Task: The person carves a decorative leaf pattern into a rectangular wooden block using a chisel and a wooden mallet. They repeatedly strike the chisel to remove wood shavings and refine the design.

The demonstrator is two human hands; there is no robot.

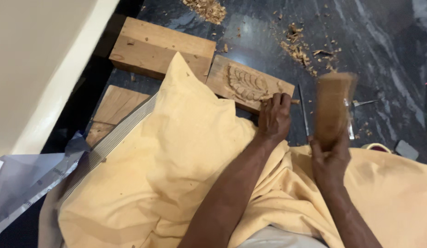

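A wooden block (222, 78) carved with a leaf pattern lies on the dark floor, partly under a yellow cloth (176, 151). My left hand (274, 117) is closed around a chisel whose wooden end (294, 101) sticks out to the right, resting at the block's near right edge. My right hand (330, 160) grips a wooden mallet (333, 108), raised and blurred, a little to the right of the chisel.
Two plain wooden blocks (160, 46) (113, 108) lie to the left. Wood shavings (298, 50) are scattered on the floor behind. Thin metal chisels (304, 115) lie between the hands. A white wall edge (62, 69) and a plastic sheet (30, 179) are at left.
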